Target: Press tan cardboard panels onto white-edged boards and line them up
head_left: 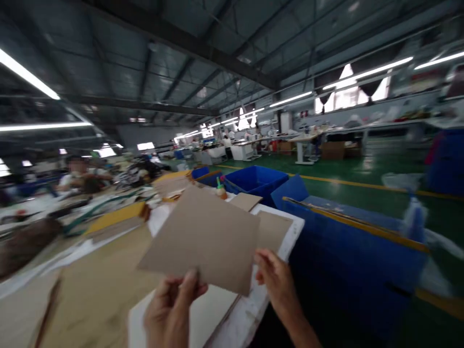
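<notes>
A flat square sheet of brown cardboard is held up in front of me, tilted, above the worktable. My left hand pinches its near lower edge, thumb on top. My right hand grips the sheet's lower right corner with its fingers curled. More brown cardboard sheets lie flat on the white table surface just beyond the held sheet.
Blue plastic bins stand past the table, and a large blue crate sits to the right on the green floor. A small glue bottle stands by the bins. A seated person works at the far left. Stacks of board crowd the left.
</notes>
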Motion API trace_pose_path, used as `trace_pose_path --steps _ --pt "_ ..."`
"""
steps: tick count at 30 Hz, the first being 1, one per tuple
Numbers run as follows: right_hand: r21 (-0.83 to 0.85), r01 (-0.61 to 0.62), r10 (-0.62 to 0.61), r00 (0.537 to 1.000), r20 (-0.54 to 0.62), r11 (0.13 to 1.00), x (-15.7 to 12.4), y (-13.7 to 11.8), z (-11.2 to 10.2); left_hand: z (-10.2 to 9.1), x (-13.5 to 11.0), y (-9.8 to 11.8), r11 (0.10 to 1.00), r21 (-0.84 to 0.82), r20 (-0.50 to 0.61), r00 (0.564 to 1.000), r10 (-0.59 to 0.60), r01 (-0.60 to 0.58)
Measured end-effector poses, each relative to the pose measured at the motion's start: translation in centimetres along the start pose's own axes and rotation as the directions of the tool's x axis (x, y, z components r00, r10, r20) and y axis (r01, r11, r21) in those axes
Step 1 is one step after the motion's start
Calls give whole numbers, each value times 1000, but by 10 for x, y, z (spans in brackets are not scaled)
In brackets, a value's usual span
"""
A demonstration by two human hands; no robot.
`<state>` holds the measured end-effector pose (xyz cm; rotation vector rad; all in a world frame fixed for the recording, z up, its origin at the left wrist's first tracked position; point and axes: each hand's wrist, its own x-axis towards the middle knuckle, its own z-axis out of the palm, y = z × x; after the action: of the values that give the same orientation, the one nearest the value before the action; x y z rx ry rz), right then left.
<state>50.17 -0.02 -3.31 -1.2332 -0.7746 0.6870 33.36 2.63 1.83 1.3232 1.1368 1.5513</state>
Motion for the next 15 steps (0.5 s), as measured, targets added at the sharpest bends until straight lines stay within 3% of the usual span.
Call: trace_pose_path --steps 1,3,6,8,12,15 --pt "-4 -32 32 999 -6 999 -1 5 -5 0 -6 -3 994 -64 32 996 -83 85" --pt "0 -67 67 998 23 998 -1 13 -8 2 -17 -10 981 -141 -42 989 -143 136" --pt "-2 -134 133 990 42 991 -2 20 -4 1 -29 -15 981 -147 -100 985 -141 125" --pt "-14 -148 148 988 32 989 0 21 -3 -3 -30 -15 984 -117 -59 988 -140 132" --pt "-58 -88 91 995 47 994 28 18 -17 -26 -18 -14 972 -98 32 976 -213 215" --pt "-42 -123 126 987 94 992 47 10 -32 -53 -9 -20 979 -8 -52 977 -204 204"
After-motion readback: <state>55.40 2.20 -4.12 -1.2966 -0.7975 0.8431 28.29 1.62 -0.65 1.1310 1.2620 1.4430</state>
